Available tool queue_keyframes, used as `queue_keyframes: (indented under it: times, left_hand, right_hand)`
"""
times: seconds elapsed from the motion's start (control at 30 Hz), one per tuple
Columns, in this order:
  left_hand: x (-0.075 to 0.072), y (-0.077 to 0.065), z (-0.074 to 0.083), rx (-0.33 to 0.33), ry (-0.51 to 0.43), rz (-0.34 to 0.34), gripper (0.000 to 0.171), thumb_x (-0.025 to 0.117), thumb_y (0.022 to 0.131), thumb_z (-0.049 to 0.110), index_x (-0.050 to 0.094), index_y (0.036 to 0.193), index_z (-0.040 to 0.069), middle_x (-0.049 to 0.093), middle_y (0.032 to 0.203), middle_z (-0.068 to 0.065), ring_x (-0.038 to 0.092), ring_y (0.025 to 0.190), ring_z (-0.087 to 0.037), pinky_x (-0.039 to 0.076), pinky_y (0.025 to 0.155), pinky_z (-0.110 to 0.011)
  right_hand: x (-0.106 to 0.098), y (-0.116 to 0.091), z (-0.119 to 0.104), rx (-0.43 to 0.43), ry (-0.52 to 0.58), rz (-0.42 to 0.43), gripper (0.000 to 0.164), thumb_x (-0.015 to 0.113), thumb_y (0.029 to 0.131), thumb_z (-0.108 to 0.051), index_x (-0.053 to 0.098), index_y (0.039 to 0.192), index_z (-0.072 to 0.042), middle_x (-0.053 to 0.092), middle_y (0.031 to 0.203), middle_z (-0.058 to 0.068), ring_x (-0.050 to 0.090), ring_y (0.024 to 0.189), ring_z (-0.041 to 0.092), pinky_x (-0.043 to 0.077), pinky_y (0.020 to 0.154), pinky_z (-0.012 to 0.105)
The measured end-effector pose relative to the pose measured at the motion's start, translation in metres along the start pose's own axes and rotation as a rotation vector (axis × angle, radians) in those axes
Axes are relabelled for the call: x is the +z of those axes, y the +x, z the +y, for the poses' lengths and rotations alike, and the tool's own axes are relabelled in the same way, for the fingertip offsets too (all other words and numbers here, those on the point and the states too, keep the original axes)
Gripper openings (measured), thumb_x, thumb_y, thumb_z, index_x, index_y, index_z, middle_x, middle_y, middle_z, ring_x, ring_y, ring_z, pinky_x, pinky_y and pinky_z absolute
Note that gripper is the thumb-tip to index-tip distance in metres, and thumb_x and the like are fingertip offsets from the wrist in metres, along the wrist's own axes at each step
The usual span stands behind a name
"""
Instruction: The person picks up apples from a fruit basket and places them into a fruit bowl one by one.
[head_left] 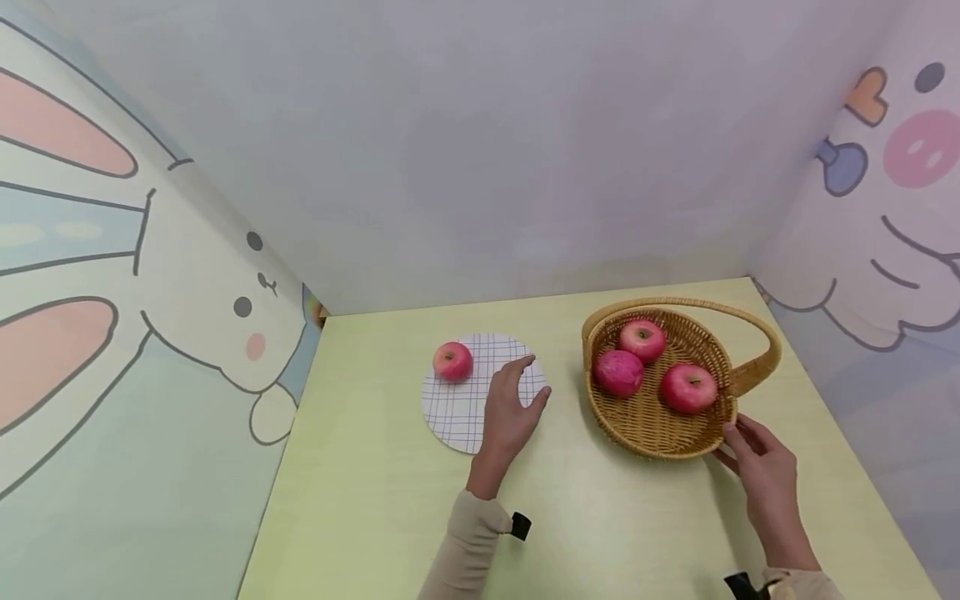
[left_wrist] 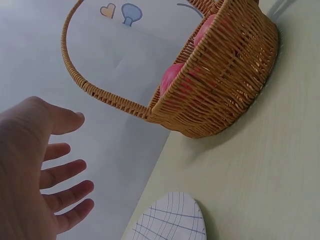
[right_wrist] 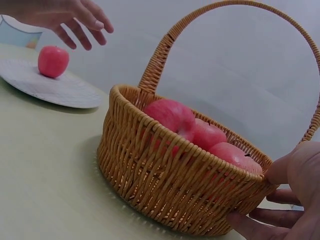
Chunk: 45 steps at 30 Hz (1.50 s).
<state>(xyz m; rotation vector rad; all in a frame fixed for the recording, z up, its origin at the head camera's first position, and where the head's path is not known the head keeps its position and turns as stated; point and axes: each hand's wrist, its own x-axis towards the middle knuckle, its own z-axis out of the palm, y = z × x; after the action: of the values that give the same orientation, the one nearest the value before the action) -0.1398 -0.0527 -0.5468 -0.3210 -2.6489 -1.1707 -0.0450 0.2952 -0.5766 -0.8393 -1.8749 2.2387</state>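
Note:
A round wicker basket [head_left: 648, 429] with a tall arched handle [head_left: 693, 303] stands on the right half of the table. Inside lie two red apples [head_left: 688, 388] and a darker pink fruit [head_left: 618, 372] whose kind I cannot tell. My right hand [head_left: 767, 479] grips the basket's near right side, thumb at the rim and fingers against the outer wall [right_wrist: 165, 175]. Over the right part of a round white checked plate [head_left: 457, 421], my left hand [head_left: 512, 412] hovers with spread, slightly bent fingers and holds nothing. One red apple [head_left: 453, 362] sits near the plate's far left edge.
The pale yellow-green table [head_left: 360, 500] meets a plain light wall [head_left: 480, 167] at the back. Side walls carry a cartoon rabbit [head_left: 217, 308] on the left and a cartoon pig [head_left: 900, 217] on the right. A dark strap piece [head_left: 521, 526] sits at my left cuff.

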Motion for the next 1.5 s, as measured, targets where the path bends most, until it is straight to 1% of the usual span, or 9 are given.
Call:
queue_keyframes:
  times: [0.13,0.33,0.53,0.67,0.77,0.87,1.03,1.23,1.5]
  left_hand:
    - [0.006,0.0,0.006,0.062,-0.044,0.005,0.052,0.076,0.093,0.023,0.06,0.142,0.014,0.067,0.137,-0.004,0.063,0.121,-0.023,0.053,0.104,-0.038]
    - [0.014,0.001,0.014,0.155,-0.063,-0.02,0.051,0.077,0.094,0.023,0.06,0.141,0.016,0.068,0.133,-0.001,0.063,0.117,-0.02,0.054,0.1,-0.034]
    - [0.025,0.0,0.021,0.23,-0.084,-0.092,0.05,0.076,0.095,0.022,0.06,0.142,0.015,0.067,0.135,-0.001,0.062,0.117,-0.021,0.055,0.098,-0.028]
    - [0.032,0.002,0.025,0.265,-0.094,-0.133,0.05,0.076,0.095,0.019,0.06,0.142,0.01,0.066,0.137,-0.004,0.063,0.117,-0.024,0.055,0.098,-0.028]
    - [0.037,0.004,0.029,0.279,-0.092,-0.158,0.052,0.077,0.095,0.019,0.059,0.143,0.01,0.065,0.139,-0.004,0.063,0.119,-0.023,0.055,0.101,-0.03]
    - [0.042,0.007,0.032,0.304,-0.052,-0.195,0.053,0.076,0.095,0.021,0.058,0.144,0.01,0.064,0.141,-0.005,0.061,0.125,-0.023,0.053,0.106,-0.032]
    - [0.05,0.013,0.039,0.367,0.092,-0.247,0.054,0.075,0.097,0.026,0.056,0.145,0.009,0.062,0.143,-0.006,0.057,0.134,-0.022,0.048,0.114,-0.029]
    - [0.059,0.02,0.045,0.425,0.172,-0.317,0.055,0.074,0.098,0.027,0.054,0.147,0.013,0.057,0.149,-0.005,0.053,0.138,-0.021,0.048,0.114,-0.028]
    - [0.072,0.031,0.045,0.525,0.305,-0.315,0.058,0.075,0.096,0.028,0.053,0.148,0.013,0.054,0.151,-0.004,0.052,0.141,-0.021,0.045,0.118,-0.027]
  right_hand:
    - [0.0,0.0,0.0,0.021,-0.035,0.01,0.065,0.065,0.103,-0.019,0.038,0.157,0.005,0.065,0.1,-0.025,0.07,0.084,-0.009,0.062,0.069,0.018]
    - [0.003,0.0,0.001,0.036,-0.043,0.003,0.066,0.065,0.103,-0.022,0.038,0.158,0.002,0.062,0.106,-0.024,0.069,0.086,-0.011,0.061,0.07,0.016]
    - [0.003,-0.001,0.003,0.032,-0.088,-0.009,0.067,0.063,0.104,-0.025,0.037,0.159,0.002,0.06,0.109,-0.021,0.067,0.088,-0.013,0.061,0.07,0.015]
    - [0.003,-0.001,0.005,0.027,-0.087,-0.011,0.067,0.063,0.104,-0.025,0.037,0.159,0.003,0.06,0.108,-0.021,0.067,0.088,-0.013,0.061,0.071,0.015]
    - [0.003,-0.001,0.006,0.019,-0.08,-0.014,0.068,0.064,0.103,-0.026,0.037,0.159,0.003,0.061,0.108,-0.021,0.067,0.089,-0.013,0.061,0.071,0.015]
    - [0.002,-0.002,0.006,0.016,-0.071,-0.005,0.067,0.064,0.103,-0.025,0.037,0.158,0.004,0.061,0.107,-0.023,0.067,0.088,-0.013,0.061,0.071,0.015]
    - [0.0,-0.004,0.007,0.012,-0.053,0.017,0.065,0.064,0.104,-0.021,0.038,0.157,0.005,0.063,0.104,-0.025,0.067,0.087,-0.012,0.061,0.07,0.015]
    - [0.0,-0.004,0.008,0.008,-0.066,0.022,0.066,0.064,0.104,-0.023,0.037,0.158,0.004,0.061,0.108,-0.023,0.068,0.087,-0.012,0.061,0.071,0.015]
    - [0.002,-0.003,0.007,-0.001,-0.052,0.022,0.066,0.064,0.103,-0.025,0.039,0.157,0.003,0.062,0.107,-0.02,0.067,0.088,-0.012,0.061,0.071,0.015]
